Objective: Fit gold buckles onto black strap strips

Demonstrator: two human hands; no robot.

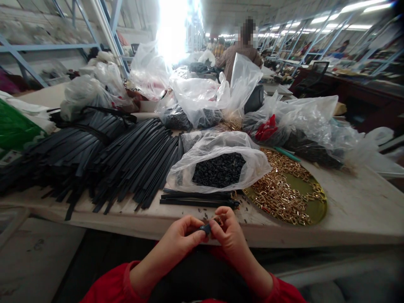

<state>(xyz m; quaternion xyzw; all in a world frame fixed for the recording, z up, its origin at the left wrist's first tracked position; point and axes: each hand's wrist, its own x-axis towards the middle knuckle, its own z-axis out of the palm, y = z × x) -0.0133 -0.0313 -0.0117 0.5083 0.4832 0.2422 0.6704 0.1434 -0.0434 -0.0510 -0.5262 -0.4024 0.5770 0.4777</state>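
Apparently, our left hand (pixel 184 235) is pinching a dark strap (pixel 205 228) steady. Our right hand (pixel 227 229) is gripping a gold buckle (pixel 218 220).

Readable words, numbers or brands: none can be made out.
White patch (pixel 11 157) under the green bag (pixel 19 126), far left: dark marks that may be print, too small and blurred to read.
Pale panel (pixel 28 269) below the table (pixel 356 210), lower left: one faint dark mark (pixel 38 244); cannot tell whether letter, figure or smudge.
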